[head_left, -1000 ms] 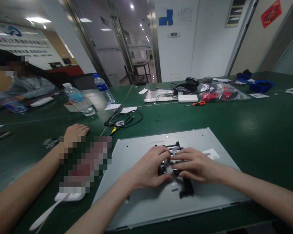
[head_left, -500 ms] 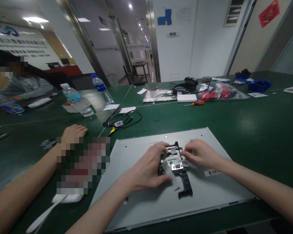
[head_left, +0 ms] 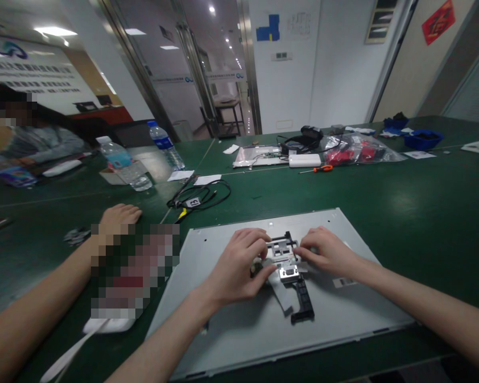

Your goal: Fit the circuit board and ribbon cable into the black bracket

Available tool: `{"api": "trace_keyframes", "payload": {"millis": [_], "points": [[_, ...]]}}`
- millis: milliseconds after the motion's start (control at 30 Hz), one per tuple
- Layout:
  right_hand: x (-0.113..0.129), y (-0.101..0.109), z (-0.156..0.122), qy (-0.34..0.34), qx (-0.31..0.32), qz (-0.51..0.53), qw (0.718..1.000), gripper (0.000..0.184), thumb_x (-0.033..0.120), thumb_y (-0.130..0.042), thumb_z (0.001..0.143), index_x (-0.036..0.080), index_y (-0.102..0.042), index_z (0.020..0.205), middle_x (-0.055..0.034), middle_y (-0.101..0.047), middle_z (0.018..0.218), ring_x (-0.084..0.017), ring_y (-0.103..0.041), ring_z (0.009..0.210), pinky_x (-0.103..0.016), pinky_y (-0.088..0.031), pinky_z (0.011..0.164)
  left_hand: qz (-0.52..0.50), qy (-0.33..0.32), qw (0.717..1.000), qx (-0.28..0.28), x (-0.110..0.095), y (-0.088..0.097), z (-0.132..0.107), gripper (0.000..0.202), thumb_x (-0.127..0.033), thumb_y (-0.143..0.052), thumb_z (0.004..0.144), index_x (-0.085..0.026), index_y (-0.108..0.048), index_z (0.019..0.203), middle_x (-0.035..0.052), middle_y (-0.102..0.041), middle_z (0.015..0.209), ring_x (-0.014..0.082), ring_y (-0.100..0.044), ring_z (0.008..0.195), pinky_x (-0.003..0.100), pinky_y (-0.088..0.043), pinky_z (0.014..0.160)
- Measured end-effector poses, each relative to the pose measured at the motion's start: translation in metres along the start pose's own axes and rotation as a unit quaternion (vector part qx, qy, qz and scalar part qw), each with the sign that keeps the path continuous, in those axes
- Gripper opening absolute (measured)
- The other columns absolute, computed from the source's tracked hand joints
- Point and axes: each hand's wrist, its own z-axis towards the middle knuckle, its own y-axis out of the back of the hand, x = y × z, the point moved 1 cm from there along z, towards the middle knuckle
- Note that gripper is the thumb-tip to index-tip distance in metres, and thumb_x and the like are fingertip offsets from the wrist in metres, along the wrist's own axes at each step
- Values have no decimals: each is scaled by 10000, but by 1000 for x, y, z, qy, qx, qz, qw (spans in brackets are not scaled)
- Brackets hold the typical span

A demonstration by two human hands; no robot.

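A flat light-grey metal panel lies in front of me. On it is a circuit board assembly with metal plates, a silver connector and a black plastic bracket. My left hand is closed with curled fingers at the assembly's left edge, its thumb by the top of a loose grey strip. A small dark part shows between that thumb and fingers. From the right, my right hand pinches the assembly's right edge; its exact contact is partly hidden by the fingers.
At left, another person's forearm rests beside a blurred-out object. Beyond the panel are a black cable, water bottles, an orange screwdriver, a white box and a plastic bag. Someone sits far left.
My left hand has shifted slightly left, its thumb moving up. The grey strip now shows more fully over the panel. My right hand stays almost in place.
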Motion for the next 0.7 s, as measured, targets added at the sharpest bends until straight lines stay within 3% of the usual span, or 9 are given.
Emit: {"api": "trace_keyframes", "payload": {"millis": [100,267,433,700], "points": [[2,7,-1,12,19,1,1000,415,400,-526,992,190,-617,646,-5,-603,631,-167,-558,690,-364,-376,766,26,11,999,-34,2,0,0,79,-239,-600,842,-209,-527,833,49,-641,1031,258,-558,1066,490,-418,965],[7,17,-5,26,67,43,996,248,353,-631,910,206,-654,711,-27,-615,734,-198,-586,793,-374,-447,779,49,7,999,-13,3,-2,0,85,-263,-656,784,-211,-592,802,51,-642,1060,274,-554,1066,523,-392,994],[7,13,-5,-1,67,65,996,164,243,-644,862,197,-659,705,-29,-634,780,-171,-596,759,-341,-471,747,50,-3,998,-29,2,-5,1,68,-193,-601,839,-205,-600,772,39,-653,1060,252,-559,1077,497,-394,992],[-5,13,-5,-13,81,81,993,149,272,-683,850,199,-693,721,-42,-654,790,-175,-604,746,-316,-468,666,21,0,999,-30,5,-12,0,77,-218,-639,857,-210,-609,787,35,-666,1044,247,-579,1053,480,-412,966]]}}
